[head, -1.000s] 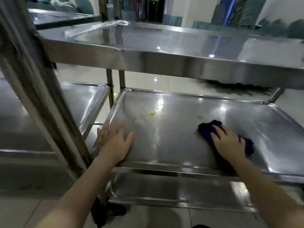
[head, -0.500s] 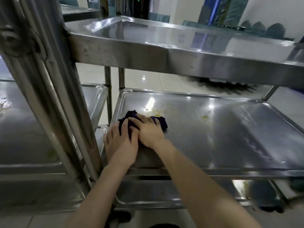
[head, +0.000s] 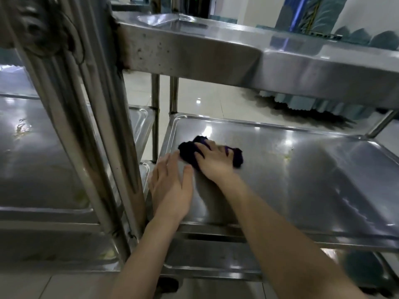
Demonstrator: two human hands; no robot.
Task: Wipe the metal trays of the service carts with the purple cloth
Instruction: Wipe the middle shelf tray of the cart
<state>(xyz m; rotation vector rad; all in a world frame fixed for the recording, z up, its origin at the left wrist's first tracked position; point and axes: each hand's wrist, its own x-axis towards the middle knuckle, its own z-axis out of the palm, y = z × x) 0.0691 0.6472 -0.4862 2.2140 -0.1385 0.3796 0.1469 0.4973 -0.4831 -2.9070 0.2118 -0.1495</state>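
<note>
The middle metal tray (head: 302, 180) of the service cart lies in front of me. A bunched purple cloth (head: 187, 151) sits near the tray's far left corner. My right hand (head: 216, 160) presses flat on the cloth with fingers spread. My left hand (head: 170, 186) rests flat on the tray's left edge, just beside the cloth. A few small yellowish specks (head: 287, 157) remain on the tray to the right of the cloth.
The cart's top tray (head: 237, 50) overhangs close above the hands. A thick metal upright (head: 90, 126) stands at the left, with a second cart's tray (head: 32, 158) beyond it. A bottom tray (head: 216, 262) lies below, above the tiled floor.
My right hand swept the cloth from the right half of the tray to its left side, then slightly farther back. My left hand stayed on the left edge. The view moved closer.
</note>
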